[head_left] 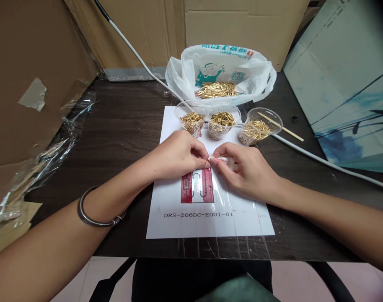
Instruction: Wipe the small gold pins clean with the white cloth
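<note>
My left hand (179, 157) and my right hand (246, 167) meet just above a printed paper sheet (169, 226). Between their fingertips is a small white piece (210, 159), too small to name. My left thumb and forefinger are pinched together at it. The fingers of my right hand are closed on it too, and something clear and shiny like plastic (229, 162) shows inside that hand. Right below the fingers lies a red and white printed rectangle (197, 191) with dark curved lines, partly covered by my left hand.
Three clear cups (191, 121) of small brass-coloured pins stand behind my hands. A thin wooden stick (288, 131) rests in the right one. Farther back, a white plastic bag (257, 86) holds more pins. A white cable (332, 165) crosses the dark table (122, 121); cardboard (141, 37) encloses it.
</note>
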Demonstrator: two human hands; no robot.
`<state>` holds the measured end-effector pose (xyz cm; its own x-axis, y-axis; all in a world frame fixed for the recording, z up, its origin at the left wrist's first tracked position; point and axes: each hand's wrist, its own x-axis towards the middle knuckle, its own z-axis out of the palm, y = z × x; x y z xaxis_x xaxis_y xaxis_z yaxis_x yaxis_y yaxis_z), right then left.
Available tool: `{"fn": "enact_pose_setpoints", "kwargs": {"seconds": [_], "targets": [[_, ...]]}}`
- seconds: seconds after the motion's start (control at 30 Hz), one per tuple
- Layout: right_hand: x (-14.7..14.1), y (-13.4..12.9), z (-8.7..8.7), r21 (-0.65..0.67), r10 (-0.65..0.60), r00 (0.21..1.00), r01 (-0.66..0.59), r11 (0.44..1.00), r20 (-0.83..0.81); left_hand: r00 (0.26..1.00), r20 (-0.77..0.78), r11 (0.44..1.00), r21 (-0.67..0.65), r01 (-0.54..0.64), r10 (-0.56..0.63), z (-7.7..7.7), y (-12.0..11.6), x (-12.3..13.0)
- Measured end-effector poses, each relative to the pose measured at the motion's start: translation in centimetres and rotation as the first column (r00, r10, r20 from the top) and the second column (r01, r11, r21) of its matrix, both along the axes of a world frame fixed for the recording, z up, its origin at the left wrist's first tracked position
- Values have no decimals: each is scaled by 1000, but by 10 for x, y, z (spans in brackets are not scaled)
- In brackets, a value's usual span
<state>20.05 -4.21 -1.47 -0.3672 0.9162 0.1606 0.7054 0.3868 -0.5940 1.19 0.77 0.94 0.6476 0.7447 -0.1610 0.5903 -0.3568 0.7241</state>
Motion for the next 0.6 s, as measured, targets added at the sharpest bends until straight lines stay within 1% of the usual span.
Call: {"fn": "enact_pose_setpoints", "kwargs": {"seconds": [0.23, 0.47, 0.6], "targets": [[2, 5, 2, -25, 58, 998, -57, 998, 15, 1000, -12, 1000, 9, 5, -5, 0, 0, 0], [4, 6, -1, -2, 75, 997, -75, 997, 27, 1000, -16, 1000, 6, -8, 8, 1, 0, 2], [4, 6, -1, -11, 75, 997, -74, 997, 18, 1000, -22, 1000, 13, -12, 12, 1, 1, 2]]}}
